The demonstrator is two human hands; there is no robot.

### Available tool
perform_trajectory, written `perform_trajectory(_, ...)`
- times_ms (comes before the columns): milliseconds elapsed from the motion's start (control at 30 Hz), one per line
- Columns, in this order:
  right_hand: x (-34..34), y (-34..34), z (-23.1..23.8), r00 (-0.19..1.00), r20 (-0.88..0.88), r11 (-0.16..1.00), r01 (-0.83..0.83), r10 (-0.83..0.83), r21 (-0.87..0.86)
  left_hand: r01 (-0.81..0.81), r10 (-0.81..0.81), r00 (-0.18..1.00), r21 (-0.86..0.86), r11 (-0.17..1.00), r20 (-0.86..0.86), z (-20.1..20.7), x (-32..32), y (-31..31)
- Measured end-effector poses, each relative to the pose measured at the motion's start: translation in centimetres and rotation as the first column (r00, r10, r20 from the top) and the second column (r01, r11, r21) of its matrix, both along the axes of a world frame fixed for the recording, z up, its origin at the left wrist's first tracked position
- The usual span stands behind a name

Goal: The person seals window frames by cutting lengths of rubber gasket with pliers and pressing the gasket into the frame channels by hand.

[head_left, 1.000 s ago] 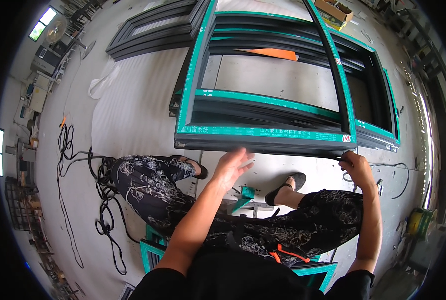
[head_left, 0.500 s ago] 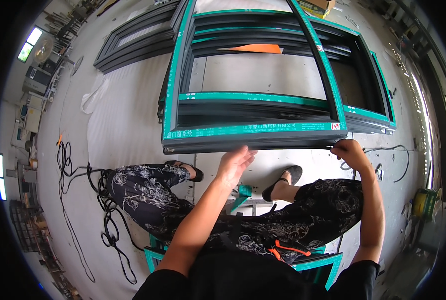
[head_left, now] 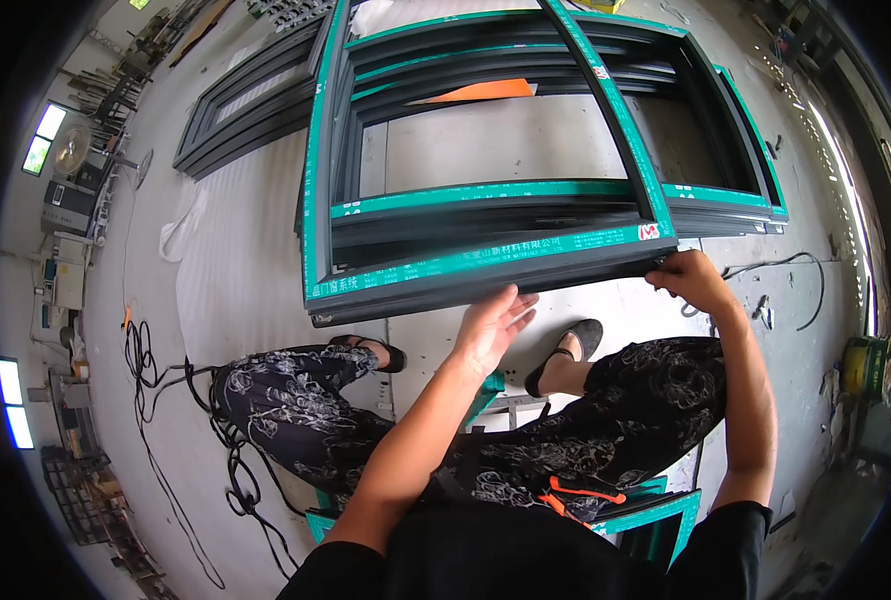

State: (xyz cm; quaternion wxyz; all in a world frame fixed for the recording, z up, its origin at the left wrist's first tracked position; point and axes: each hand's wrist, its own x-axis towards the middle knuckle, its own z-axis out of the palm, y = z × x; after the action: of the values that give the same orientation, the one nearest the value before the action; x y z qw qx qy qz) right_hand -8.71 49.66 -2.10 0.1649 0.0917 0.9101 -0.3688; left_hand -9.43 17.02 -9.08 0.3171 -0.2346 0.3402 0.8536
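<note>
A dark rectangular frame edged in green film (head_left: 486, 262), at twelve o'clock, could shift if pushed unevenly by the left hand (head_left: 488, 335), fingers loosely spread by its six-o'clock edge, or right hand (head_left: 701, 283), fingertips narrowed near its four-o'clock corner, hold unclear.

Windows (head_left: 14, 402) glare white at left; the floor (head_left: 146, 270) is bright. Edges bend toward the black rim, where detail seems soft
</note>
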Motion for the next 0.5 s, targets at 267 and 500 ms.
perform_trajectory(267, -0.1, 0.1, 0.2, 1.0, 0.027, 1.0, 0.0, 0.0, 0.013, -0.021, 0.02, 0.999, -0.032, 0.999, -0.037, 0.7, 0.2, 2.3)
perform_trajectory(500, -0.6, -0.5, 1.2, 0.997, 0.079, 1.0, 0.004, -0.005, 0.016, -0.001, 0.001, 1.0, -0.043, 0.999, -0.005, 0.7, 0.4, 3.2)
